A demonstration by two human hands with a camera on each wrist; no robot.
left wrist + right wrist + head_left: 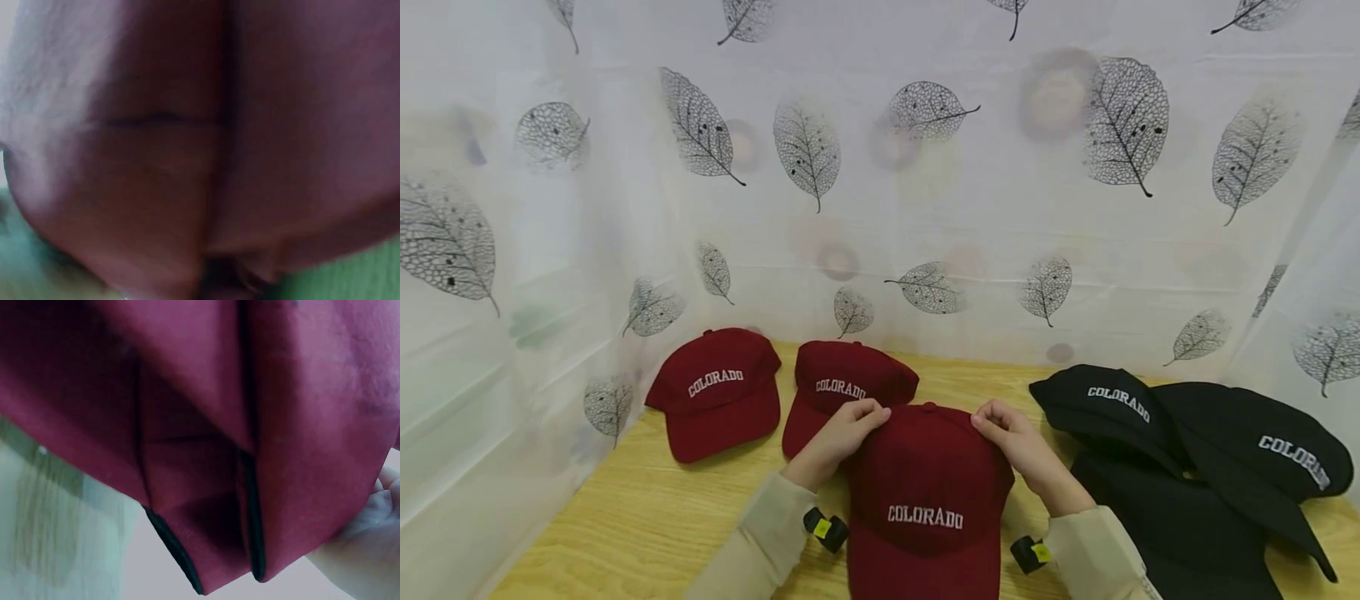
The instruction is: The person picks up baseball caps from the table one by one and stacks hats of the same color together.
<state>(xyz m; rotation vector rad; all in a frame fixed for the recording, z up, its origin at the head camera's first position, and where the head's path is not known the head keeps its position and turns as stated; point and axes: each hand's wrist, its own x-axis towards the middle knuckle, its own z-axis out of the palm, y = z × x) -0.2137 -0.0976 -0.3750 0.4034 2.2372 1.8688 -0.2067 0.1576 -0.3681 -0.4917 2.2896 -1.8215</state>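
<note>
A dark red baseball cap (925, 467) with white COLORADO lettering hangs upright between my hands, its bill toward me. My left hand (847, 427) pinches the upper left of its crown, thumb against curled fingers. At the upper right, my right hand (1011, 435) grips the cloth the same way. Red cap cloth (150, 187) fills most of the left wrist view, close and blurred. In the right wrist view, the cap's folds (319, 425) with dark edging hang down, and part of a hand (359, 550) shows at the right.
Two more red caps, one at left (722, 400) and one behind my left hand (842, 379), sit on the wooden table (647, 517). Several black caps (1262, 442) overlap in a pile at right. A leaf-printed white curtain (970, 208) encloses the back and sides.
</note>
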